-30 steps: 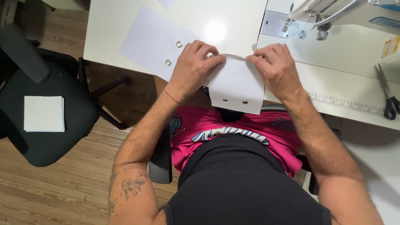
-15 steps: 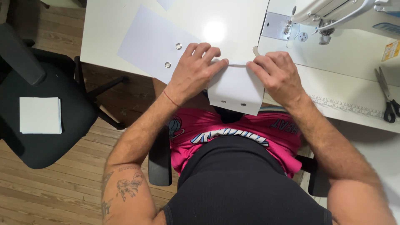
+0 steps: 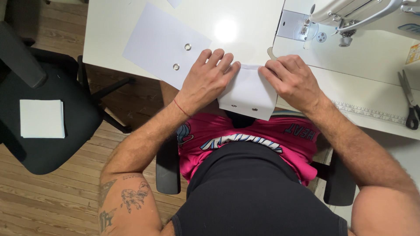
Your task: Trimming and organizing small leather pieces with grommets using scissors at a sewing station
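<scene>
A small white fabric piece [image 3: 249, 94] with two small metal studs near its lower edge hangs over the front edge of the white table [image 3: 245, 17]. My left hand [image 3: 210, 78] presses flat on its left side, fingers spread toward the fold at the top. My right hand [image 3: 291, 78] pinches the piece's upper right corner at the fold. A larger white sheet [image 3: 159, 43] with two metal eyelets lies just left of my left hand, partly under it.
A white sewing machine [image 3: 345, 17] stands at the back right, its needle area lit. Black scissors [image 3: 410, 105] and a strip of lace trim [image 3: 372, 114] lie at the right. A black office chair [image 3: 48, 144] at the left carries a folded white stack [image 3: 41, 119].
Both hands stay on the small white piece; they have shifted slightly up and along the fold, with the fingers of the left hand more spread.
</scene>
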